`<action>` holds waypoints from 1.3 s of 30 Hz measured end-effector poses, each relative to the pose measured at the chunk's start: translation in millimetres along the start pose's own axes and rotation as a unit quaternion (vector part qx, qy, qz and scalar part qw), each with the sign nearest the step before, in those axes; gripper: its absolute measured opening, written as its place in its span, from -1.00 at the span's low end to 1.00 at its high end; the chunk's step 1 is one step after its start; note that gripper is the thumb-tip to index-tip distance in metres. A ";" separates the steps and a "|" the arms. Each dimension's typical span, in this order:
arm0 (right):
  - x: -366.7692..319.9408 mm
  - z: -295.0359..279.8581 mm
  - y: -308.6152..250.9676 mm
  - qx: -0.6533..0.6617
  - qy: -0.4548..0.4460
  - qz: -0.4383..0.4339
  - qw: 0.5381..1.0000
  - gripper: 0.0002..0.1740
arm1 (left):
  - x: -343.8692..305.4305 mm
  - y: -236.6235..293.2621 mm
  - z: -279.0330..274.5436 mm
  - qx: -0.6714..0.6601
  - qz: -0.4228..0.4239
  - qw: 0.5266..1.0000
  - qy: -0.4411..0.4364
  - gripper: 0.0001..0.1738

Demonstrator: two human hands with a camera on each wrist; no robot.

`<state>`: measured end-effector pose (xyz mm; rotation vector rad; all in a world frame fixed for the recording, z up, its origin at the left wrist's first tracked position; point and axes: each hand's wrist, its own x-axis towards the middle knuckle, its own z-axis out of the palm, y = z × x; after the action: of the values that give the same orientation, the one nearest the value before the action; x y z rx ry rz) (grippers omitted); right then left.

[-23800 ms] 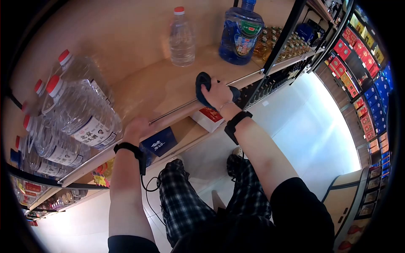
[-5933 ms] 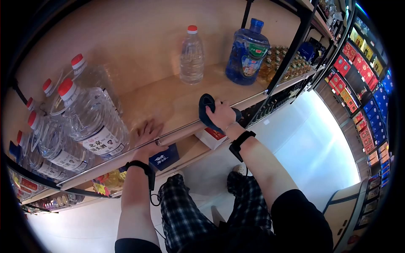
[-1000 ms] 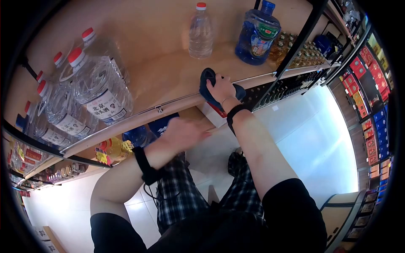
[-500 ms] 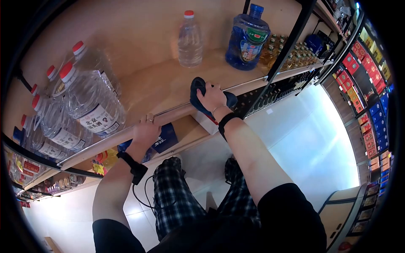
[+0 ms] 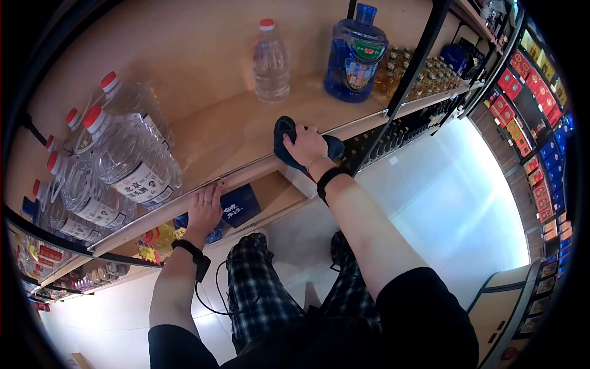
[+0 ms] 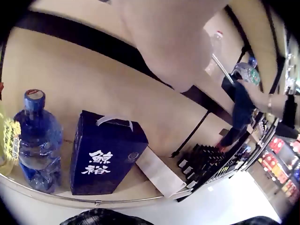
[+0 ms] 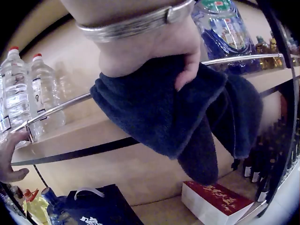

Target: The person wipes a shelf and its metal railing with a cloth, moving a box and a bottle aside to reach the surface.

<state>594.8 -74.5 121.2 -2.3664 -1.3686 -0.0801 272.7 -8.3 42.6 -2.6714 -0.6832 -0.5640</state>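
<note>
My right hand grips a folded dark blue towel over the shelf's front rail, and its loose ends hang below the board in the right wrist view. To the left, my left hand rests on the shelf's front edge, fingers laid over it beside the rail's bracket; the right wrist view shows the thumb lower down. The metal rail runs between both hands. Behind the towel stand a clear red-capped bottle and a big blue bottle. Clear red-capped jugs crowd the left end.
Below sit a dark blue carton with white lettering, a blue bottle and a red and white box. A black upright stands right of the blue bottle, with small amber bottles beyond. Pale floor lies behind.
A second ago my left hand was off the shelf, blurred in front of the lower carton; it has come back up onto the front edge. My right hand keeps the towel at the rail.
</note>
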 end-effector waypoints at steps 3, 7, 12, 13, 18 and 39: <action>-0.5 -0.3 -0.5 -0.002 0.009 -0.003 1.000 -0.43 | -2.7 -7.6 8.2 -0.048 -0.086 0.992 -0.076 -0.24; -0.7 0.4 0.4 -0.008 0.018 -0.004 1.000 -0.44 | 26.7 -12.4 -6.0 -0.083 -0.143 0.971 -0.173 -0.10; -0.9 1.4 -1.4 -0.009 0.011 0.004 1.000 -0.44 | 58.0 -19.2 -10.5 -0.093 -0.102 0.959 -0.249 -0.03; 0.1 1.1 -1.1 -0.013 0.013 0.003 1.000 -0.44 | 61.5 -22.2 -11.8 -0.103 -0.096 0.958 -0.252 -0.02; -0.8 9.3 1.3 -0.020 0.054 -0.008 0.998 -0.45 | 67.3 -26.0 -19.5 -0.136 -0.114 0.949 -0.262 -0.03; -5.9 -3.6 -2.7 0.034 -0.008 -0.040 0.999 -0.44 | 77.7 -20.6 -29.8 -0.130 -0.169 0.938 -0.274 0.04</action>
<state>590.0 -79.4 123.8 -2.2622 -1.4498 -0.0376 316.2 26.8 107.6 -3.0004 -1.3201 0.0405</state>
